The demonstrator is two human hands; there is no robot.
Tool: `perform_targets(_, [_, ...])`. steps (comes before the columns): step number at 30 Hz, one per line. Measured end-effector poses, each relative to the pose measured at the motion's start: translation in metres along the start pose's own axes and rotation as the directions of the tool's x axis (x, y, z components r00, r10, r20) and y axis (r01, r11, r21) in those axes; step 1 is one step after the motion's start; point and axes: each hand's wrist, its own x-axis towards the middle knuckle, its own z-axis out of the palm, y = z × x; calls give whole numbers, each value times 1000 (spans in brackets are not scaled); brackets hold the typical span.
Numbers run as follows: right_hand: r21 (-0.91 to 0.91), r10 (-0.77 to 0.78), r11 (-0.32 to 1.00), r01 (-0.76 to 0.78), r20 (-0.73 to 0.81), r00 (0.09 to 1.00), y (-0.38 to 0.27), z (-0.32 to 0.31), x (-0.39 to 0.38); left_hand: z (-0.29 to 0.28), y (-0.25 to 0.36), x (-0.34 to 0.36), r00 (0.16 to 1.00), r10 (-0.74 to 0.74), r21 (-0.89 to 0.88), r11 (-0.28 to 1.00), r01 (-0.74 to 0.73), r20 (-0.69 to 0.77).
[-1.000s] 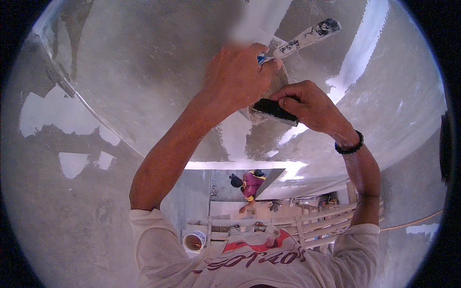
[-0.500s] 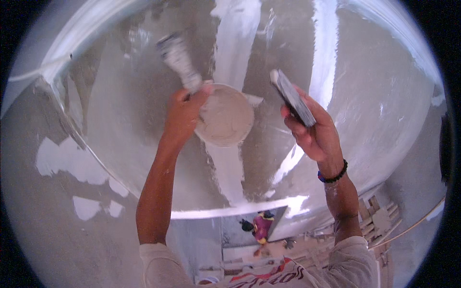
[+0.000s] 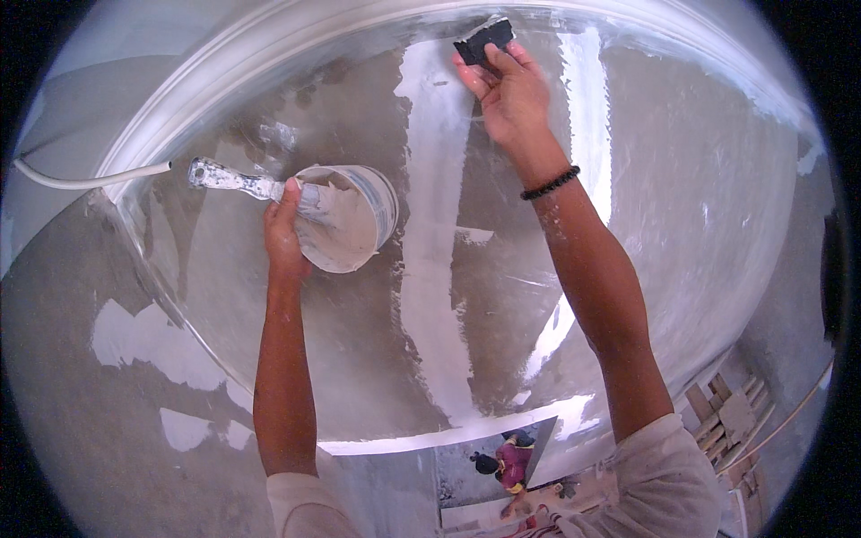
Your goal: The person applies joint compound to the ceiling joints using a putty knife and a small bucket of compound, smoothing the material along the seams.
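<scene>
Left hand (image 3: 285, 238) clamps the putty bucket (image 3: 387, 204), thumb pinning the putty knife (image 3: 231, 178) at its rim, presumably carrying both; right hand (image 3: 517, 99), well apart, pinches a black spreader (image 3: 482, 41) near the white cornice (image 3: 179, 106).

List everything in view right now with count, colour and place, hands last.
Tub: one, white, left of centre
Paste: one mass, beige, inside the tub
Putty knife: one, blotched white and grey, across the tub's rim
Flat applicator: one, black, top centre
Strips: at least two, white, up the grey-brown surface
Patches: several, white, left
Moulding: one, white, upper edge
Tube: one, white, far left
Wooden pieces: several, brown, lower right
Cord: one, tan, lower right
Co-worker: one, maroon top, bottom centre
Bracelet: one, black, right wrist
Sleeves: two, light grey, bottom
Left hand: one, bare, holding tub and knife
Right hand: one, bare, holding applicator
</scene>
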Motion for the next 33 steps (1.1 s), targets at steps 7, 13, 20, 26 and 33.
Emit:
perform_targets(7, [94,-97,990,104,-68,993,26,26,13,-10,3,1,998,-39,-46,998,41,49])
perform_targets(13, [43,-165,984,174,-165,972,39,49,25,-9,6,0,997,-47,-29,998,49,66])
perform_targets(20, [-14,-90,996,89,-112,990,69,78,8,-6,7,2,996,-47,-62,997,52,70])
perform_targets(26, [-45,-235,972,232,-74,969,42,42,-3,-13,5,1,998,-31,-58,998,34,57])
perform_targets(33, [31,-158,985,170,-232,960,35,76,23,-10,2,2,999,-35,-71,997,37,30])
